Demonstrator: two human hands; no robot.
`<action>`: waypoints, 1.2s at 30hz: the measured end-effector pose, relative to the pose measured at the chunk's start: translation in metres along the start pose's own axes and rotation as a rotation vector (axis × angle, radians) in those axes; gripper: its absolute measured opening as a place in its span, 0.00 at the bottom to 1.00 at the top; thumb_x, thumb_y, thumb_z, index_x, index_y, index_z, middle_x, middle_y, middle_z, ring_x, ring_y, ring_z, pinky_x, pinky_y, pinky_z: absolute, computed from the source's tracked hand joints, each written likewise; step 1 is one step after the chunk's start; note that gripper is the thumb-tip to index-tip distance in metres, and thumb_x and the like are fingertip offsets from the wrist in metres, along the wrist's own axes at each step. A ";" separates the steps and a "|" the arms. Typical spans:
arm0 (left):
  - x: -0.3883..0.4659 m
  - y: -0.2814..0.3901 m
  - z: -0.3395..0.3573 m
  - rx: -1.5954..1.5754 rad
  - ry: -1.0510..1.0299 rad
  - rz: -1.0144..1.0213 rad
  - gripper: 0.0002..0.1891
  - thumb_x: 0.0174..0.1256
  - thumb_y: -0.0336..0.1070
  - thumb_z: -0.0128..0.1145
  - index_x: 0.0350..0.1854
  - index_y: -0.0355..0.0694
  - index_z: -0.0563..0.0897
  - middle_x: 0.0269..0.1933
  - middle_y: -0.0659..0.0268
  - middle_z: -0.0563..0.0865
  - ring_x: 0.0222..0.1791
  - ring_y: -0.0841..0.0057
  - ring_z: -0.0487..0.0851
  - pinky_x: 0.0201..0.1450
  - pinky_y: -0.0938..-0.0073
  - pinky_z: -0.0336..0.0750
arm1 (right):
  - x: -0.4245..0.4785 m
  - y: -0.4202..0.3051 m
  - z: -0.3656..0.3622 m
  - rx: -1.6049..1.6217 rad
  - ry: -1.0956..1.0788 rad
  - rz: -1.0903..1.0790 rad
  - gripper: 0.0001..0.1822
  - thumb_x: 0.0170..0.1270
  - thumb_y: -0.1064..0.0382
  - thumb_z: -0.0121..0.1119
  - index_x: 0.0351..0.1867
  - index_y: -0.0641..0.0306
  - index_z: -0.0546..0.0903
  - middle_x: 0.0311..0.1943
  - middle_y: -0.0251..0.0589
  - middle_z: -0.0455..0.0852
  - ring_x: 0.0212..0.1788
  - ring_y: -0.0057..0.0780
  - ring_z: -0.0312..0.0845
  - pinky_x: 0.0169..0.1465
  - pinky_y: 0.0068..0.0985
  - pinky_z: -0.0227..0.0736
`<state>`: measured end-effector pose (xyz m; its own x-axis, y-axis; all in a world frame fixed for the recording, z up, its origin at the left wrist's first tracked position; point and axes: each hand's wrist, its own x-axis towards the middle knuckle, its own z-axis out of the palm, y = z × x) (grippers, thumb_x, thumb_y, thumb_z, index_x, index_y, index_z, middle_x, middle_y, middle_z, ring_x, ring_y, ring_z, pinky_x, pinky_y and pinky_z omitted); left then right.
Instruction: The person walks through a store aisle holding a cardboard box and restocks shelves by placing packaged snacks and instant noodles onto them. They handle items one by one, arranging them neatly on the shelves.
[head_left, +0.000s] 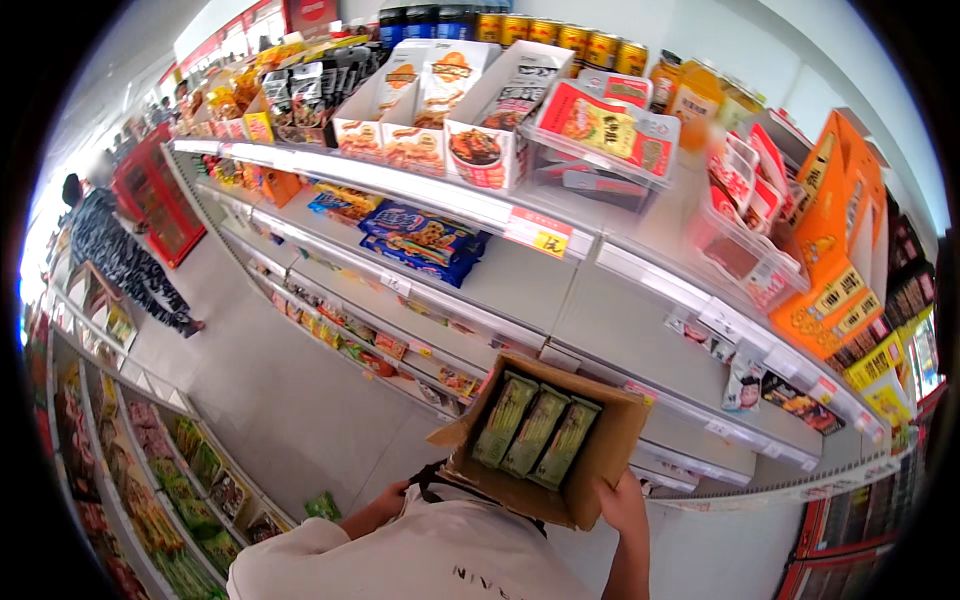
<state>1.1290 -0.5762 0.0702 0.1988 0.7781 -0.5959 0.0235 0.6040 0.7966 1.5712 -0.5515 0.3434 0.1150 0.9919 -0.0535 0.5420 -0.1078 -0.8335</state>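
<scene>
An open cardboard box (611, 442) is tilted in front of my torso. Inside it lie three green packets (541, 431), side by side. My right hand (622, 501) grips the box's near right wall, thumb over the rim. My left hand (393, 501) is low at my waist, left of the box beside a black strap (427, 480). Its fingers are mostly hidden, so whether it holds anything is unclear. Beyond the box runs a shelf board (525, 289) with blue cookie packs (427, 236) on it.
The top shelf carries open snack cartons (480, 154), a clear plastic bin (600, 176) and an orange display box (832, 255). Low racks of snacks (180, 480) stand at left. A green packet (322, 506) is on the floor. Down the aisle stands a person (120, 247) near a red cabinet (161, 202).
</scene>
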 end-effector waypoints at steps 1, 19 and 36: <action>-0.003 -0.001 -0.003 -0.040 -0.001 0.085 0.15 0.67 0.38 0.65 0.52 0.36 0.87 0.46 0.70 0.89 0.44 0.80 0.83 0.52 0.71 0.78 | 0.000 0.002 0.002 -0.007 0.008 0.009 0.18 0.62 0.66 0.59 0.54 0.67 0.78 0.44 0.47 0.88 0.47 0.37 0.85 0.52 0.32 0.76; -0.110 -0.139 -0.133 0.592 0.022 -0.135 0.15 0.65 0.39 0.65 0.47 0.34 0.87 0.41 0.66 0.89 0.39 0.76 0.84 0.45 0.68 0.78 | 0.008 -0.013 0.020 0.101 0.169 0.286 0.19 0.65 0.61 0.60 0.54 0.66 0.79 0.34 0.38 0.85 0.28 0.26 0.79 0.32 0.29 0.73; -0.159 -0.141 -0.166 1.051 0.057 -0.229 0.16 0.62 0.39 0.67 0.47 0.33 0.87 0.40 0.65 0.89 0.38 0.75 0.84 0.43 0.68 0.78 | -0.024 -0.032 0.043 0.102 0.217 0.116 0.19 0.65 0.67 0.58 0.57 0.67 0.78 0.43 0.37 0.87 0.46 0.27 0.80 0.53 0.28 0.73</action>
<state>0.9312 -0.7568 0.0359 0.0371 0.6888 -0.7240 0.8898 0.3070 0.3377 1.5154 -0.5688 0.3479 0.3530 0.9347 -0.0422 0.4293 -0.2019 -0.8803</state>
